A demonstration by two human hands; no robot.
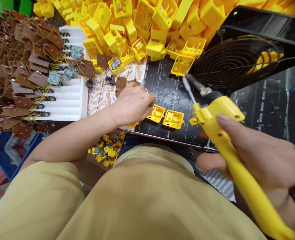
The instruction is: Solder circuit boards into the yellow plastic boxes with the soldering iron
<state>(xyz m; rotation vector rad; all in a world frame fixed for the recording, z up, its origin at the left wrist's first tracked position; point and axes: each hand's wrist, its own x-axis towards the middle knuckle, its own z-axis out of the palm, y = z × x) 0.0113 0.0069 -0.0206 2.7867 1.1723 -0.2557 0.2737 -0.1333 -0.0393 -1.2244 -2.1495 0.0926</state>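
My right hand (259,156) grips a yellow soldering gun (222,130), with a metal feed tube beside its hot tip. The tip points up and left, close to a yellow case at the fan's edge. My left hand (134,101) is closed, its fingers curled down at the left edge of a small open yellow plastic case (156,113) on the black bench mat (159,86). My palm hides part of that case. Just right of it lies a second open yellow case (173,119), with a round speaker grille inside. Brown circuit boards (121,82) lie just beyond my left hand.
A black fan (227,63) with a wire guard stands at the right. Many yellow cases (137,20) are heaped along the back. At left, wired brown boards (22,73) are piled over white foam (69,103). A blue crate (2,146) sits below the bench.
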